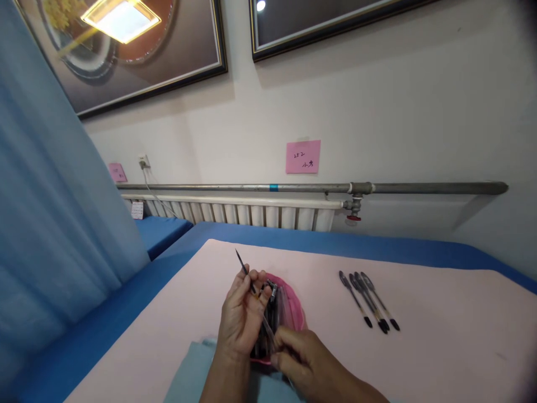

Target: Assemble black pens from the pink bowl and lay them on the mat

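My left hand (242, 316) is closed around a pen refill (240, 262), its dark pointed end sticking up to the left past the fingers. A thin clear tube (268, 329) runs from beneath that palm down to my right hand (304, 358), whose fingers pinch its lower part. Whether the tube and the refill are joined is hidden by the left fingers. Just behind both hands sits a round pink basket (298, 308) holding black pen parts and clear tubes (286, 307). It is partly covered by the hands.
Several black-capped pens (369, 302) lie side by side on the pink table cover (440, 313), to the right. Blue cloth (268, 230) borders it. Behind are a radiator (251, 215) and a pipe with a red valve (353, 218). A blue curtain (54, 196) hangs at left.
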{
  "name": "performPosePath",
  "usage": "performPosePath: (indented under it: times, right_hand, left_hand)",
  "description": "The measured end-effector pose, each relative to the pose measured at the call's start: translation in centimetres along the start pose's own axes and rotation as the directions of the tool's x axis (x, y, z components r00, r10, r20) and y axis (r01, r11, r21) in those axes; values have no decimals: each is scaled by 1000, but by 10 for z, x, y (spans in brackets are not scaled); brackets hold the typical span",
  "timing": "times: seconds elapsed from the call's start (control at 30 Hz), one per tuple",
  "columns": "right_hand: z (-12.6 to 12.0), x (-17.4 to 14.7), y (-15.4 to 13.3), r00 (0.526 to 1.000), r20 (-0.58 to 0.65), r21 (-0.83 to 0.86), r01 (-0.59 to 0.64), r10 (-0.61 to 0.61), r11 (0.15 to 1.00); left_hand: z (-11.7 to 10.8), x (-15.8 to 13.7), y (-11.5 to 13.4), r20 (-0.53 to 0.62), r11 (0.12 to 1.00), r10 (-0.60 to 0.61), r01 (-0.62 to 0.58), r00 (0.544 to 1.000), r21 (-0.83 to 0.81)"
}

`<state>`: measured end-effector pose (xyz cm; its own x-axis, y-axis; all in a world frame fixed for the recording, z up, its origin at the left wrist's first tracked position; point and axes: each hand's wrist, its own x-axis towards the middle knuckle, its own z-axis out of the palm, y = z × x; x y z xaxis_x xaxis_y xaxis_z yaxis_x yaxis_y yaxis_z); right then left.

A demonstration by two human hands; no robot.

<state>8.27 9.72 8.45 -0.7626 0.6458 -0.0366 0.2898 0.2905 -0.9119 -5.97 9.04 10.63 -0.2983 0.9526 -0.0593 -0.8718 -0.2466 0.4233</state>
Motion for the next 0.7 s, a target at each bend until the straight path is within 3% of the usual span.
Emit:
performPosePath:
  times: [0.17,0.7]
  right_hand:
    - [0,-1,-1,1000,-9,-12,8,-8,1000]
    - [3,1,0,999,-53,36,2,0,999]
  left_hand:
    - [-1,1,2,-28,1000,13,-14,1000,-28]
    - [1,0,2,-13,994,24,-22,1000,107]
